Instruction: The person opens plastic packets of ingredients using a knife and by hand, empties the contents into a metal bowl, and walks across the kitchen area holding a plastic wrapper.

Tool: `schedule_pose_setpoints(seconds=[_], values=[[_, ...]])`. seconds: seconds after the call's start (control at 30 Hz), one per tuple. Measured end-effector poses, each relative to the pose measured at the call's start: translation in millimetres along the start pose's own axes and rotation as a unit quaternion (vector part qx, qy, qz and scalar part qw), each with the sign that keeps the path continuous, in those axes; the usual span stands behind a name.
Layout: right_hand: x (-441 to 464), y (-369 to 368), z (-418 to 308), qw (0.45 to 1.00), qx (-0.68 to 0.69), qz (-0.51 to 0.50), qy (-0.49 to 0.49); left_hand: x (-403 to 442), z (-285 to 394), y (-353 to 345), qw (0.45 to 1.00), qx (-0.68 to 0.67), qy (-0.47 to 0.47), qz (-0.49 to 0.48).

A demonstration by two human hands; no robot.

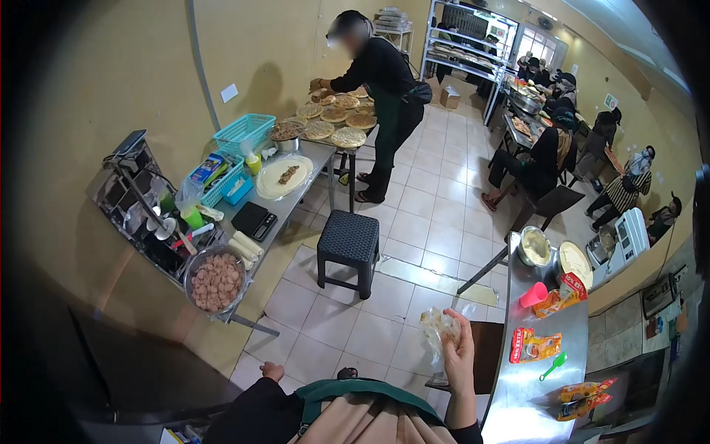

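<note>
My right hand (460,351) is raised right of centre, fingers closed on a crumpled clear plastic bag (436,329) with some pale residue on it. Low in the view, my left hand (273,371) hangs at my side with its fingers curled; whether anything is inside cannot be made out. The metal table (551,381) to the right of my right hand bears red and orange pouches (536,346), a green spoon (554,365) and a pink cup (532,295).
A dark stool (348,248) stands on the tiled floor ahead. The left table (292,203) holds flat dough (285,177), a scale (254,220) and a bowl of meat-like pieces (216,279). A person (388,96) works beyond it; several people sit at the back right.
</note>
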State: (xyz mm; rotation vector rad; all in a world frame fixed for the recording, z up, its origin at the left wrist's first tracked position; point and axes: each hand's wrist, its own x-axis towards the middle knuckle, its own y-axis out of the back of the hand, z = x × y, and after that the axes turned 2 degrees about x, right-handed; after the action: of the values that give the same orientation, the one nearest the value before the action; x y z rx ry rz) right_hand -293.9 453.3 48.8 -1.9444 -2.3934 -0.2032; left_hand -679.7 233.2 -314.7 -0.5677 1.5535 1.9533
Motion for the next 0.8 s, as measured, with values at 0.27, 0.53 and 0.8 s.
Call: schedule_pose_setpoints(seconds=[0.27, 0.53, 0.8], values=[[43, 15, 21, 0.980, 0.143, 0.139, -0.006, 29, 112, -14, 0.990, 0.012, -0.140, 0.006], [91, 95, 60, 0.925, 0.285, 0.249, 0.039, 24, 212, -32, 0.978, 0.046, -0.203, -0.022], [160, 137, 53, 0.880, 0.285, 0.373, 0.072, 44, 317, -27, 0.970, 0.102, -0.221, -0.010]])
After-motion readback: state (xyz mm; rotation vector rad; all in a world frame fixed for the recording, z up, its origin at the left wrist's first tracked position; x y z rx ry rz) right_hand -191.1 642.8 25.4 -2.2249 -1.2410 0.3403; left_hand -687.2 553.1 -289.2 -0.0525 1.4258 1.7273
